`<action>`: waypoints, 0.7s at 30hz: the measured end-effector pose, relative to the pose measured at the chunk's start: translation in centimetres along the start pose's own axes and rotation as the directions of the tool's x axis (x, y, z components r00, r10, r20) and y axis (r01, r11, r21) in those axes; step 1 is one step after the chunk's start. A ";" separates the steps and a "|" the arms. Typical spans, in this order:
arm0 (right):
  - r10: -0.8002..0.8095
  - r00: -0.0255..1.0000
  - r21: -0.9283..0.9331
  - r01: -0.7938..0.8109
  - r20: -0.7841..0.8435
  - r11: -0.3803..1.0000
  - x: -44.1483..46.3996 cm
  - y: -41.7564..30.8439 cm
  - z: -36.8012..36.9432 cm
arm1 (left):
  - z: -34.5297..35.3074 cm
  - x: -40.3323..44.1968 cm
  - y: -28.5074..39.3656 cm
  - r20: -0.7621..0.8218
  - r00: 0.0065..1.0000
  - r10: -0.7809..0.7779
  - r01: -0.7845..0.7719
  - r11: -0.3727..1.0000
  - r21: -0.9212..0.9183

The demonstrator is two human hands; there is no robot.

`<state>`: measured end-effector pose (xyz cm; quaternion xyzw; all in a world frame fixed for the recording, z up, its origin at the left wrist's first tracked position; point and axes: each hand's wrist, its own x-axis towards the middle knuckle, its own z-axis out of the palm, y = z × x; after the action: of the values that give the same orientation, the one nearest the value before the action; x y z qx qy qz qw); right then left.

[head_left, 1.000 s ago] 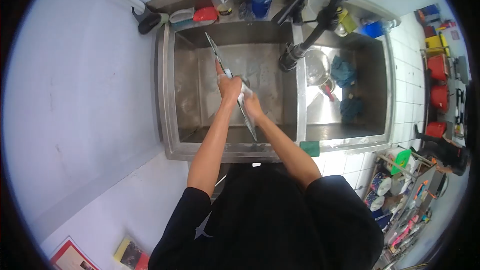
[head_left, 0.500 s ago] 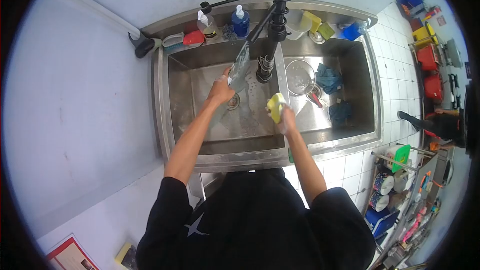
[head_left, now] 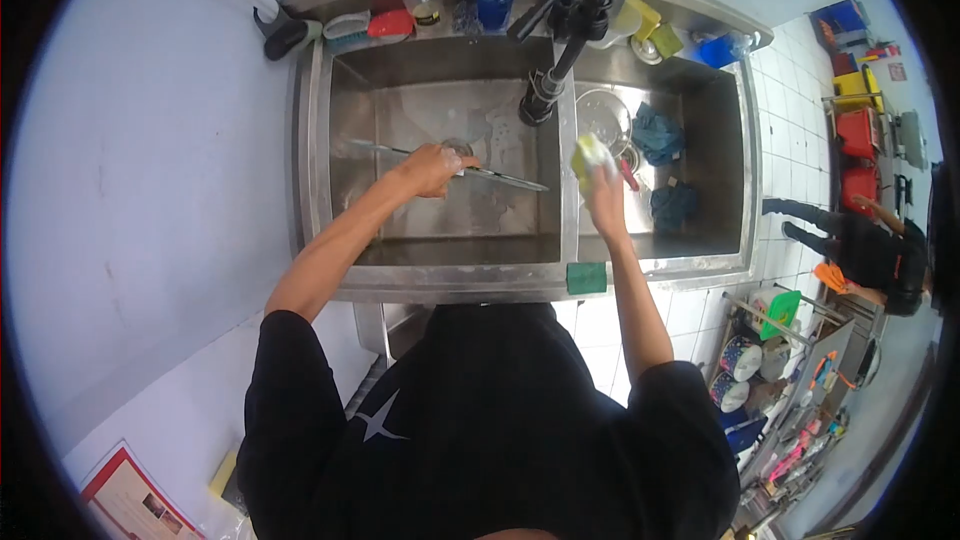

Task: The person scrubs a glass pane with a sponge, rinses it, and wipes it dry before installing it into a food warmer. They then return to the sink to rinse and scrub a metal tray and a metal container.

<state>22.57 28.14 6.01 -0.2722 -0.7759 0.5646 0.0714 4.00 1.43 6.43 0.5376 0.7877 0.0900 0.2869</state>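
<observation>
My left hand [head_left: 432, 170] grips a thin, flat, greyish panel [head_left: 515, 181] near its middle, over the left sink basin [head_left: 400, 245]. The panel is seen almost edge-on, so its faces are hidden and I cannot tell its exact kind. My right hand [head_left: 605, 200] is closed around a yellow sponge [head_left: 585, 165] with white foam on it, above the right basin close to the divider. Behind the sponge lie a round clear bowl or lid [head_left: 600, 115] and a red-handled item [head_left: 628, 174], partly covered by my hand.
A black spray faucet [head_left: 545, 92] hangs by the divider. Dark blue cloths [head_left: 657, 135] lie in the right basin. A green scouring pad [head_left: 586, 278] rests on the front rim. Soap bottles [head_left: 495, 2] and brushes [head_left: 347, 27] line the back ledge. Another person [head_left: 870, 245] stands at right.
My left hand has come down and left, turning the panel from a steep tilt to nearly level and edge-on. My right hand with the sponge has moved right, over the right basin.
</observation>
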 end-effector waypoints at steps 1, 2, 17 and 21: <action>-0.047 0.992 -0.068 0.055 0.113 0.996 -0.2 -1.4 0.9 | 0.2 -0.4 0.4 0.011 1.000 0.023 -0.023 0.999 0.048; -0.091 0.969 -0.128 0.123 0.229 0.984 -0.1 -2.5 2.2 | 1.0 -0.7 0.2 0.015 1.000 0.018 -0.018 0.999 0.036; -0.069 0.625 -0.423 0.602 0.778 0.677 -6.1 -0.6 13.3 | 16.2 -7.6 5.1 -0.091 0.075 -0.993 -0.677 0.016 -0.736; -0.253 0.594 -0.088 0.483 0.764 0.871 -7.2 3.4 13.9 | 14.4 -3.7 7.5 0.152 0.068 -0.986 -0.748 -0.151 -0.646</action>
<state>23.98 13.56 -0.60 0.1374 -0.8504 0.4791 -0.1684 18.83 -1.26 -0.65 -0.3747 0.4315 0.8202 -0.0251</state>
